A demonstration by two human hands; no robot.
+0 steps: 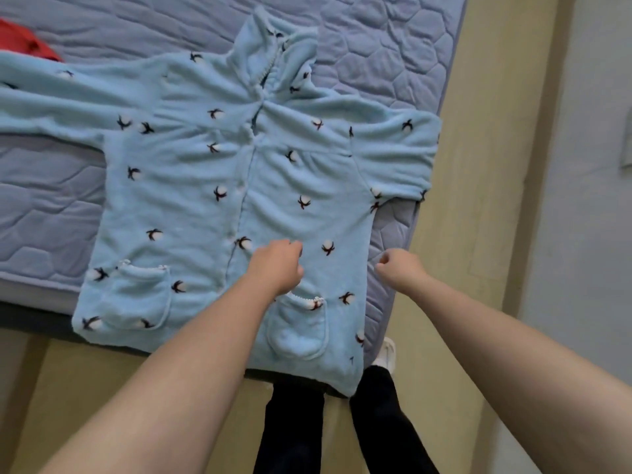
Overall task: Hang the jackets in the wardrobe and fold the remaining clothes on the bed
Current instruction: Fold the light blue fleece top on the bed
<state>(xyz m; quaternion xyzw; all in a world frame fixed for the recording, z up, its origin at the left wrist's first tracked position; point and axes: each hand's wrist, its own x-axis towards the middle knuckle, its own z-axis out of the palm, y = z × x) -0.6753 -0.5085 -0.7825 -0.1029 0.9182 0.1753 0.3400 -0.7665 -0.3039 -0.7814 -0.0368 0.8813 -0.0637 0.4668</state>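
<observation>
A light blue fleece jacket [191,186] with small dark-and-white flower prints lies spread flat, front up, on the bed [376,46]. Its collar points away from me, both sleeves are stretched sideways, and its hem hangs over the near mattress edge. My left hand [278,265] hovers over the jacket's lower middle, just above the right pocket [297,333], with fingers curled and no fabric visibly in them. My right hand [398,271] is a loose fist just past the jacket's right side seam, over the mattress, holding nothing.
A red garment [30,42] lies at the far left on the quilted grey-blue mattress. The bed's corner is at the right, with beige floor [478,165] and a pale wall [588,200] beyond. My black-trousered legs [290,432] stand against the bed edge.
</observation>
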